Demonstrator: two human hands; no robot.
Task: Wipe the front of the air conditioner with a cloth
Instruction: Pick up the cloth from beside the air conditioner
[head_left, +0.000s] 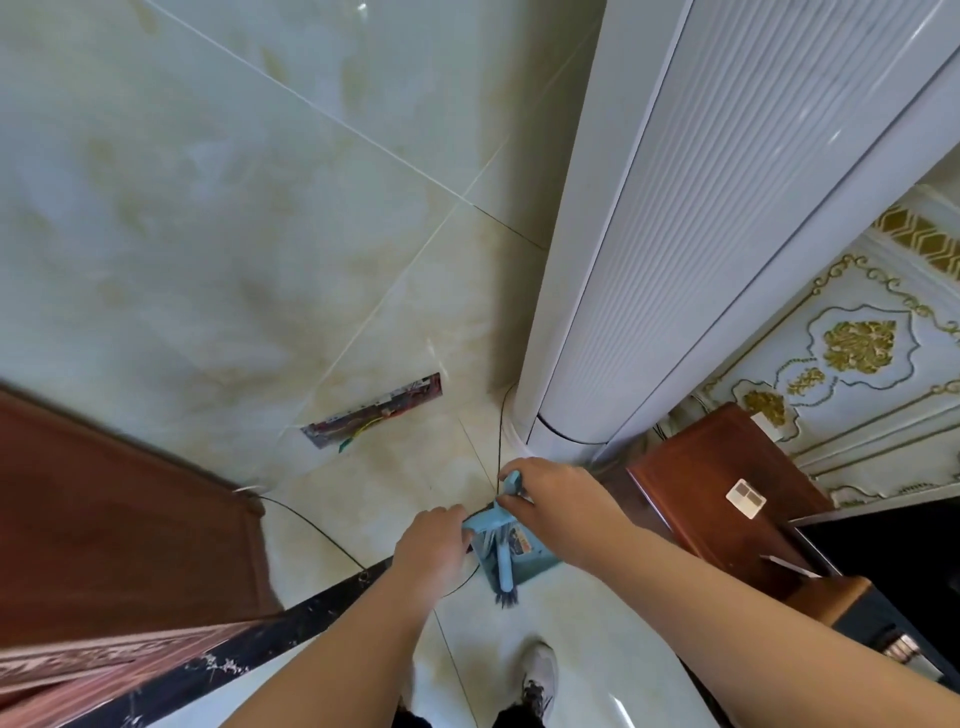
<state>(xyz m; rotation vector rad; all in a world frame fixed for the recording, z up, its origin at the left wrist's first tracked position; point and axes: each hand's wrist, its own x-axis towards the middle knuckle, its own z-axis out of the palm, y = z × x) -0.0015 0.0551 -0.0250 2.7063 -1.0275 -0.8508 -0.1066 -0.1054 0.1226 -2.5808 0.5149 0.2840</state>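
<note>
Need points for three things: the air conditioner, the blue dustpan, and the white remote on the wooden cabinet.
air conditioner (670, 270), head view, on its ribbed front panel.
blue dustpan (524, 564), head view, on the pan's tray beside the brush.
white remote (746, 499), head view, on its top face.

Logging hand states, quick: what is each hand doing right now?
Left hand: grips the edge of the light blue dustpan.
Right hand: grips the light blue brush handle.
No cloth in view.
</note>
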